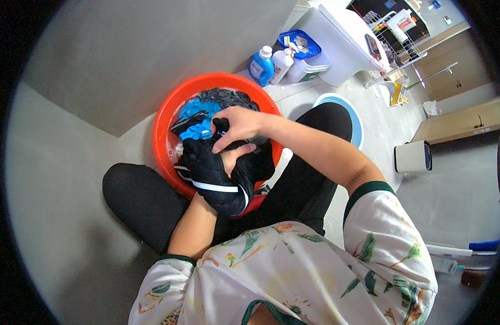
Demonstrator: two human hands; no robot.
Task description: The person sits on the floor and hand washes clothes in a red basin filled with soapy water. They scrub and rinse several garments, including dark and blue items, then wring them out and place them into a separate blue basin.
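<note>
A red plastic basin (pixel 162 122) stands on the floor between my bent knees, with wet clothes and some suds inside. My right hand (pixel 243 124) pinches a bunched part of a black garment with white stripes (pixel 211 172) between thumb and fingers. The same garment wraps over my left hand (pixel 233 157), whose thumb and part of the palm show; its fingers are hidden by the cloth. Both hands are over the basin, close together. Beyond them lie a bright blue garment (pixel 199 109) and dark grey cloth (pixel 229 97).
A grey wall (pixel 152 53) rises behind the basin. At its far right stand a blue detergent bottle (pixel 261 67), a white spray bottle (pixel 281 65) and a white tub (pixel 310 67). A light blue basin (pixel 357 126) sits beside my right knee. Further right is a trash bin (pixel 412 157).
</note>
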